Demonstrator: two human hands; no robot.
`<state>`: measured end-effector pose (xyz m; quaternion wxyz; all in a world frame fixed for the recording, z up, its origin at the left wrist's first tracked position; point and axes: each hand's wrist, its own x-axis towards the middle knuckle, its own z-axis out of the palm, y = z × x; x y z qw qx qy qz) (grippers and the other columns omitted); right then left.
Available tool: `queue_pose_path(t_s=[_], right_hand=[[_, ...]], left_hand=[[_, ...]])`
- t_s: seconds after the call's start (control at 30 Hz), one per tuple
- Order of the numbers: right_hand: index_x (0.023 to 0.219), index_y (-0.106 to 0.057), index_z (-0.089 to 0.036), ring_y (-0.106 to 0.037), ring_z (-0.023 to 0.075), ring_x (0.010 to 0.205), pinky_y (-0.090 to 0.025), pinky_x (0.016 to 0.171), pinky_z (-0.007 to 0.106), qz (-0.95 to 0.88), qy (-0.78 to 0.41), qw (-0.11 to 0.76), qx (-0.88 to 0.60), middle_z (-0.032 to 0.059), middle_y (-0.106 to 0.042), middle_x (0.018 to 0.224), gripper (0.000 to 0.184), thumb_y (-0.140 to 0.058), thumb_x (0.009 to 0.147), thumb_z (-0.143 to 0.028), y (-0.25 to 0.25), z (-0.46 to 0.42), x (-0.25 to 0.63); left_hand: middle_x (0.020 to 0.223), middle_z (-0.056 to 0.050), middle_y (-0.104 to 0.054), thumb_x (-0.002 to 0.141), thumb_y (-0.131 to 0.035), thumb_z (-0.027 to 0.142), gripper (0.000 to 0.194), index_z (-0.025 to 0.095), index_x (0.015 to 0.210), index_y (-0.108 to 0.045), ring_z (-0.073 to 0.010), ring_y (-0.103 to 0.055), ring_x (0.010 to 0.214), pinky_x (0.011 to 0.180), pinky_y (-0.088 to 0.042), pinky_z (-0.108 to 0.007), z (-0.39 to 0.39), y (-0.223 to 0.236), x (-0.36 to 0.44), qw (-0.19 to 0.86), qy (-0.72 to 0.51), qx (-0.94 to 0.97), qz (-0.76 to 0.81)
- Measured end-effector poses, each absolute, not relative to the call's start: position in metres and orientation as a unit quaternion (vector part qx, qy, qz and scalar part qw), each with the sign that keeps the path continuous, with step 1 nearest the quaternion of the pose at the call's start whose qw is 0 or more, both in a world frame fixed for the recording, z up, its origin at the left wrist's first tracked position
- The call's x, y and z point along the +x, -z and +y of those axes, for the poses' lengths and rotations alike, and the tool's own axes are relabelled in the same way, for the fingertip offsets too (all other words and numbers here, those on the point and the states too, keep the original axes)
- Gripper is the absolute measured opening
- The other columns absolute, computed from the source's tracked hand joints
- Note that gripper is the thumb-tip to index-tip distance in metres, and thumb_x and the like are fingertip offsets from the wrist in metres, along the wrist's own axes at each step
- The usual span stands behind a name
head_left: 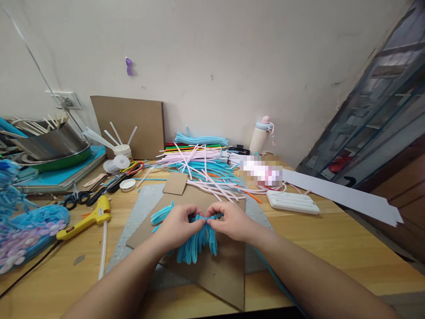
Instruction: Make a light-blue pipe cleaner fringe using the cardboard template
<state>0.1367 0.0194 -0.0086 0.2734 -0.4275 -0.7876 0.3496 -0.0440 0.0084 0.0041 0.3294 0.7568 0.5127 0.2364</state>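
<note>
I see left hand (pixel 182 223) and right hand (pixel 229 220), thumbs and forefingers pinching looped blue pipe cleaners (pixel 195 243) above cardboard (pixel 219 270).

Bare forearms (pixel 295 261) tapering to wrists (pixel 255 231) and bare hands (pixel 181 225)

Left hand (pixel 186 221) and right hand (pixel 229 219), thumbs and forefingers nearly meeting, pinch a cluster of blue looped stems (pixel 195 243) whose loops hang below the fingers. Beneath both hands: a brown cardboard sheet (pixel 219 274) lying over a grey cutting mat (pixel 139 221). Left of the left hand: a yellow glue gun (pixel 88 219) and dark-handled scissors (pixel 76 198). Beyond the hands: a pile of pink and blue pipe cleaners (pixel 202 166). Right of the right hand: a white power strip (pixel 293 202).
</note>
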Motion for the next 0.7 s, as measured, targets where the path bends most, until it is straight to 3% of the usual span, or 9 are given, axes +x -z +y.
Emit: queue_pose_path(t_s=[0.27,0.47,0.7], right_hand=[[0.077,-0.064,-0.017,-0.057,0.0143,0.073,-0.042,0.067,0.025,-0.782,-0.369,0.275,-0.421,0.0014,-0.065,0.077,0.011,-0.057,0.073,-0.024,0.0096,0.0209,0.1358],[0.093,-0.062,-0.018,-0.056,0.0163,0.082,-0.043,0.071,0.028,-0.769,-0.414,0.256,-0.414,0.0030,-0.064,0.090,0.022,-0.057,0.074,-0.030,0.0035,0.0246,0.1421],[0.088,-0.061,-0.017,-0.055,0.0144,0.079,-0.042,0.070,0.026,-0.751,-0.448,0.259,-0.411,0.0018,-0.062,0.085,0.017,-0.057,0.074,-0.027,0.0086,0.0262,0.1424]], left_hand=[[0.062,0.004,-0.055,0.072,-0.050,0.028,0.014,0.017,0.072,-0.059,-0.0110,-0.045,0.059,0.051,-0.030,-0.020,0.0054,-0.0090,-0.0423,0.314,-0.221,0.771,0.507],[0.064,0.003,-0.054,0.074,-0.049,0.030,0.014,0.017,0.073,-0.056,-0.0114,-0.046,0.060,0.051,-0.031,-0.020,0.0079,-0.0064,-0.0450,0.298,-0.245,0.766,0.514],[0.073,0.002,-0.061,0.075,-0.050,0.030,0.015,0.019,0.078,-0.059,-0.0123,-0.051,0.068,0.057,-0.035,-0.020,0.0081,-0.0070,-0.0437,0.319,-0.271,0.762,0.494]])
